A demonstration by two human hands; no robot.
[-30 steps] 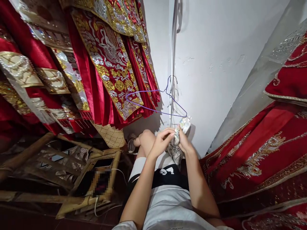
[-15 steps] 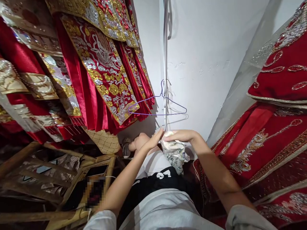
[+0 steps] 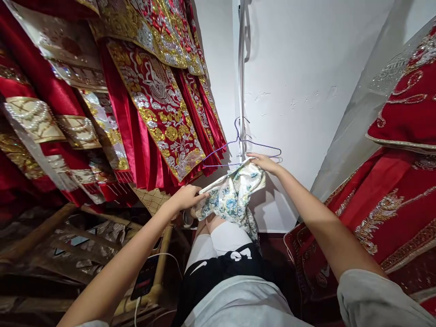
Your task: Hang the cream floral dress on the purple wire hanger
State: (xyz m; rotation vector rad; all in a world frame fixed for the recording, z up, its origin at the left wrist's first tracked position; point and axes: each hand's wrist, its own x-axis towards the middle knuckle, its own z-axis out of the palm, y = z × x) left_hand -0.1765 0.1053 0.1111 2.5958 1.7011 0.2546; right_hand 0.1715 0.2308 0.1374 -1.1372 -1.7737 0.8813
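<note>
A white garment with a blue and green floral print point(image 3: 230, 197) is stretched between my two hands, its upper edge slanting up to the right. My left hand point(image 3: 188, 197) pinches its left end. At the upper right corner, my right hand point(image 3: 264, 162) grips the same edge. The lower part of the cloth hangs down over my knees. Just beyond its top edge is a thin purple wire hanger point(image 3: 260, 144), hooked near a white vertical pole point(image 3: 241, 81); it carries no clothing.
Red embroidered garments with gold and silver work point(image 3: 163, 109) hang at the left. More red beaded garments point(image 3: 402, 204) hang at the right, partly under clear plastic. A bamboo chair point(image 3: 160, 259) stands at lower left, with a phone point(image 3: 145, 279) and white cable on it.
The floral cloth was bunched up under my right hand; now it is spread out. My left hand has moved left and my right hand up, each holding an end.
</note>
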